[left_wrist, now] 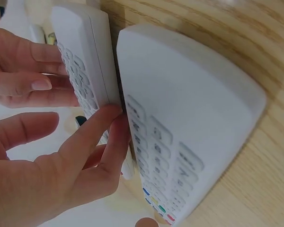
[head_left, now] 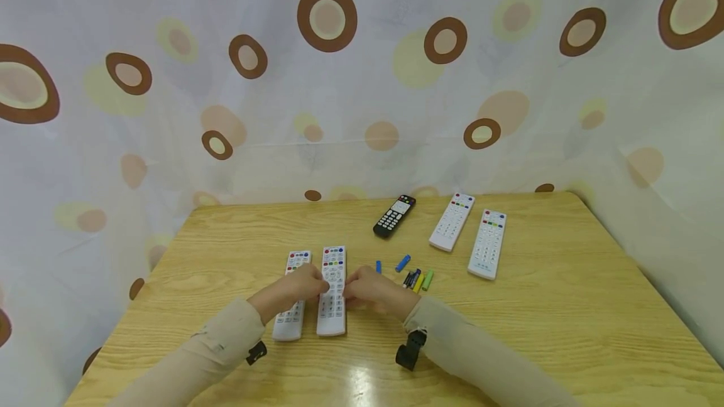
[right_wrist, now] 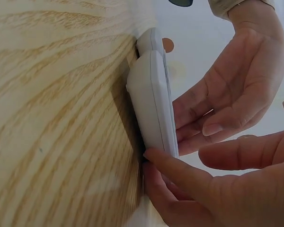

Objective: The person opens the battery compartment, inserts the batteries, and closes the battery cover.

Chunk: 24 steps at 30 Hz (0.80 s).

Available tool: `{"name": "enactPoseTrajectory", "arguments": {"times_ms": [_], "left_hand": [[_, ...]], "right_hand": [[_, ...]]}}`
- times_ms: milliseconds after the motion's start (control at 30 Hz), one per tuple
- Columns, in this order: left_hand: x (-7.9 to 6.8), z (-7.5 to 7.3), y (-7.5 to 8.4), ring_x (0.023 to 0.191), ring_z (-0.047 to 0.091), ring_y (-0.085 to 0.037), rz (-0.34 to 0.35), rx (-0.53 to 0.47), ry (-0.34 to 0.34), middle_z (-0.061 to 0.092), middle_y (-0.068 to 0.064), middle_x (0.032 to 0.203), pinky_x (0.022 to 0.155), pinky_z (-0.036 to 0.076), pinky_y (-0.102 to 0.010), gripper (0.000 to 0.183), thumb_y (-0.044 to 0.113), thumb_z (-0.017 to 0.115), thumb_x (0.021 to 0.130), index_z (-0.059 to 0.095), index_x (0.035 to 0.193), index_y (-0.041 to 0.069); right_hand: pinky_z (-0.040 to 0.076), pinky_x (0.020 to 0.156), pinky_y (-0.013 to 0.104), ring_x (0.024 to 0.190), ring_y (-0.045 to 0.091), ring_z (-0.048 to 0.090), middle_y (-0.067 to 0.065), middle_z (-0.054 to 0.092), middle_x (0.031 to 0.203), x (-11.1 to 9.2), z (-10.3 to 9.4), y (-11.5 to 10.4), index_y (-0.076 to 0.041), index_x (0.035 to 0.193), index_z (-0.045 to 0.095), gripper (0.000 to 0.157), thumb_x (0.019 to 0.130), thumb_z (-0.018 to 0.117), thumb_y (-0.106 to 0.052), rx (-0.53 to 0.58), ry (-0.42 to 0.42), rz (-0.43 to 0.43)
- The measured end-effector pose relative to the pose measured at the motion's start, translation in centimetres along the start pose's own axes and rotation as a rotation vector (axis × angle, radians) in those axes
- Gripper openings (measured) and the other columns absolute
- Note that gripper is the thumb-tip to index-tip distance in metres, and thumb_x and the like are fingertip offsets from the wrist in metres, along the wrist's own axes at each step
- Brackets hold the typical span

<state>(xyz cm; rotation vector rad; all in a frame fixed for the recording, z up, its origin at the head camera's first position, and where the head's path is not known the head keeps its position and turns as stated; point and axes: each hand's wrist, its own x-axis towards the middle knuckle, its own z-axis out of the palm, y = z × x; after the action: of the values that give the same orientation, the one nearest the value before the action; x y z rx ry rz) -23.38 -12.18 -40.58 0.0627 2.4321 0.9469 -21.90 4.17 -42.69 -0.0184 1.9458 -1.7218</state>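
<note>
Evidently, your left hand [head_left: 295, 286] and right hand [head_left: 376, 289], fingers loose and thumbs clear, touched opposite long edges of the white remote [head_left: 334, 297], which lay between them on the worktop [head_left: 537, 325], long axis pointing away from you.

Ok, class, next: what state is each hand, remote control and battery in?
Left hand: touching the central white remote control
Right hand: touching that remote's opposite side
Central white remote control: face up
Leftmost white remote control: face up, partly covered
Black remote control: face up, slanted
Rightmost white remote control and its white neighbour: face up, slanted
Batteries: loose, mostly lying on their sides
</note>
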Motion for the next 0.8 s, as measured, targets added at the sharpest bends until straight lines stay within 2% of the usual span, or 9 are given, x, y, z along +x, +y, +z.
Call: {"name": "enactPoseTrajectory", "arguments": {"times_ms": [133, 400, 800], "left_hand": [[0.07, 0.15, -0.03, 0.079, 0.052, -0.02, 0.0, 0.006, -0.005, 0.058, -0.008, 0.085, 0.069, 0.043, -0.029, 0.016, 0.009, 0.057, 0.092, 0.061, 0.081, -0.002], [-0.03, 0.36, 0.07, 0.067, 0.044, -0.016, 0.009, 0.037, 0.01, 0.049, -0.004, 0.071, 0.058, 0.035, -0.024, 0.023, 0.009, 0.056, 0.092, 0.055, 0.071, 0.003], [-0.4, 0.68, 0.29, 0.05, 0.028, -0.009, 0.042, 0.046, 0.028, 0.032, 0.003, 0.055, 0.047, 0.023, -0.021, 0.038, 0.009, 0.055, 0.093, 0.038, 0.059, 0.013]], "right_hand": [[0.055, 0.084, 0.039, 0.089, 0.025, 0.063, 0.023, 0.065, 0.101, 0.29, -0.01, 0.14, 0.021, 0.107, 0.057, 0.024, 0.085, 0.05, 0.014, -0.007, -0.001, 0.021], [0.055, 0.084, 0.038, 0.086, 0.02, 0.06, 0.021, 0.065, 0.105, 0.34, -0.03, -0.14, 0.019, 0.112, 0.056, 0.027, 0.088, 0.048, 0.012, -0.019, -0.013, 0.064], [0.055, 0.084, 0.036, 0.09, 0.022, 0.064, 0.019, 0.066, 0.104, 0.47, -0.33, -0.04, 0.018, 0.113, 0.058, 0.029, 0.086, 0.051, 0.01, -0.083, -0.022, 0.064]]}}
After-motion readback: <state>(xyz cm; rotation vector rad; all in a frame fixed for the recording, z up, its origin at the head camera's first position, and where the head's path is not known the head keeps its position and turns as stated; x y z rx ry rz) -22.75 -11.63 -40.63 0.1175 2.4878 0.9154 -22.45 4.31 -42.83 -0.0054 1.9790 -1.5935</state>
